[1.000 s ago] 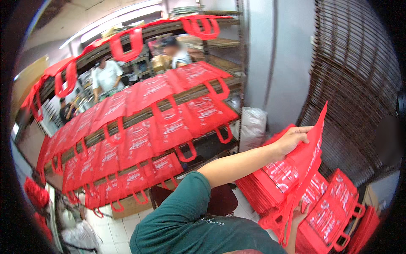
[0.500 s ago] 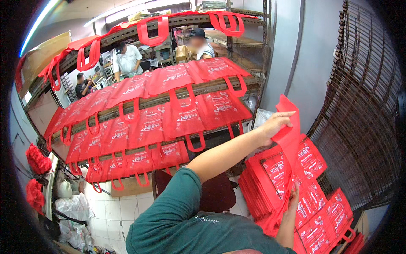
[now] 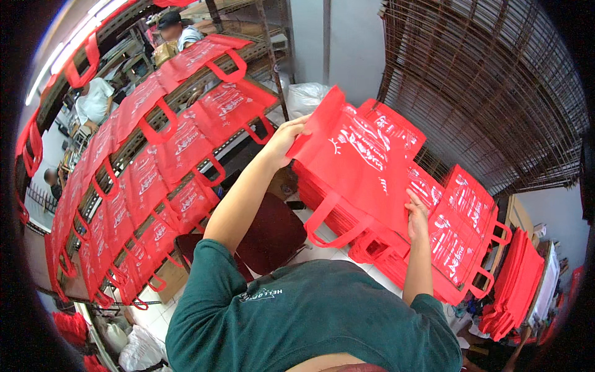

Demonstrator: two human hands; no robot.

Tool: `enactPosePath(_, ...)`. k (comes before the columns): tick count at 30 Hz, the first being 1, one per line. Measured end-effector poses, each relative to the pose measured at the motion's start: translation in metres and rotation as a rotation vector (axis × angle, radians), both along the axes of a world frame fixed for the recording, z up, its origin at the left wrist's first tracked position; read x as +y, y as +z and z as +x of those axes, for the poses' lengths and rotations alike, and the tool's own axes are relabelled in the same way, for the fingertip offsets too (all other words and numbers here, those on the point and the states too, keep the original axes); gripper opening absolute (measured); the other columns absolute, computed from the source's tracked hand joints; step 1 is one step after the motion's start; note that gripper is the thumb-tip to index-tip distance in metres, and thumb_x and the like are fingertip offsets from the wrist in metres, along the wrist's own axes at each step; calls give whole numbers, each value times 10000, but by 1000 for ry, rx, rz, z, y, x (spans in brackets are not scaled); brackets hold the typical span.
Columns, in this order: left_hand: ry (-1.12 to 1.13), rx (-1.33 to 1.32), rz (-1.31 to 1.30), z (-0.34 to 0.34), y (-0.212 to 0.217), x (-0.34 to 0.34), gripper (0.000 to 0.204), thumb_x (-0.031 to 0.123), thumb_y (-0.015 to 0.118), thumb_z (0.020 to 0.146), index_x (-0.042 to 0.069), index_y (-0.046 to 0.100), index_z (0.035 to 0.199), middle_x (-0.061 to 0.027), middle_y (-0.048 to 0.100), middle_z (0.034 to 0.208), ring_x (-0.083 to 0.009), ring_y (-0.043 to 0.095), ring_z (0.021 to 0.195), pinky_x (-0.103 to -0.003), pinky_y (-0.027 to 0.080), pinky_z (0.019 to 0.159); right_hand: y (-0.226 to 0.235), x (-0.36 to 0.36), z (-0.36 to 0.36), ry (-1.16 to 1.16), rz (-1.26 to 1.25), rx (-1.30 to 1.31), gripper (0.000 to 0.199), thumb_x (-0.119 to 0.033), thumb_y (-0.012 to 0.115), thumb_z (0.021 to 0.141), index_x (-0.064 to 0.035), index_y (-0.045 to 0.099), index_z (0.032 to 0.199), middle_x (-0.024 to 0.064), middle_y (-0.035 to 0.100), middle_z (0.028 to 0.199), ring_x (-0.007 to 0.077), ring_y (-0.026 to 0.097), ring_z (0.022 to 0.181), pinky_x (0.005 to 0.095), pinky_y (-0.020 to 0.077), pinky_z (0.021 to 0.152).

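A red tote bag [image 3: 347, 177] with white print is stretched out between my two hands, its loop handle hanging toward me. My left hand [image 3: 289, 139] is closed on its far left edge. At the bag's right edge, my right hand [image 3: 417, 217] pinches the side; some of its fingers are hidden. Beneath it lies a tall stack of similar red bags [image 3: 319, 208], partly covered by the held one. More printed red bags [image 3: 462, 208] lie in piles just right of my right hand.
Sloping shelves [image 3: 273, 68] on the left carry rows of red bags [image 3: 149, 170] with handles dangling. A dark chair [image 3: 273, 232] stands in front of me. Wire racks [image 3: 477, 93] lean at the back right. Folded red bags [image 3: 511, 285] are stacked far right. Other people [image 3: 96, 102] are beyond the shelves.
My view has turned right. The bag, earlier held edge-on and narrow, is now spread flat with its print showing. My hands have moved apart sideways.
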State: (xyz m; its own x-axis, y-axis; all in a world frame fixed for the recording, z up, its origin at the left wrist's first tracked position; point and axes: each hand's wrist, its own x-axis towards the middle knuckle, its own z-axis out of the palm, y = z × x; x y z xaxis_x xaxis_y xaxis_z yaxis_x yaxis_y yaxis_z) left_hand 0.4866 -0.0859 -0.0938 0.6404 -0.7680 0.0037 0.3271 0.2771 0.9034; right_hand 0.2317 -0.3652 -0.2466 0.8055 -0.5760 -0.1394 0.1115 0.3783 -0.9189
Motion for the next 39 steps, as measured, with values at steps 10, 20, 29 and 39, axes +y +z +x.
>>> enactPosePath(10,-193,-51,153,12,18,-38,538,-27,421,731,9,479,1264,-101,590,1117,-176,608,960,-309,492,861,-65,16,-14,81,-47,149,550,48,499,783,-72,442,1317,80,480,1302,99,551,896,225,472,731)
enactPosePath(20,-253,-1020,743,-2,150,-31,347,-6,510,707,-22,635,1030,-25,641,875,-73,559,800,-220,454,758,-95,-46,30,95,-140,189,512,-338,471,880,-148,374,1346,66,498,1259,231,527,1028,425,437,799)
enactPosePath(29,73,-1227,1033,-47,259,0,346,53,527,694,-28,637,1012,-55,638,915,-131,568,854,-236,444,809,-24,-51,133,217,-112,-165,583,-491,439,875,-133,391,1333,42,517,1194,188,468,1087,403,352,910)
enactPosePath(39,381,-1115,1062,48,226,85,338,109,567,731,57,653,1053,-50,605,1054,-152,538,979,-264,397,906,34,-28,91,407,75,-418,524,55,516,775,-5,384,1279,150,528,1221,190,545,1083,307,430,936)
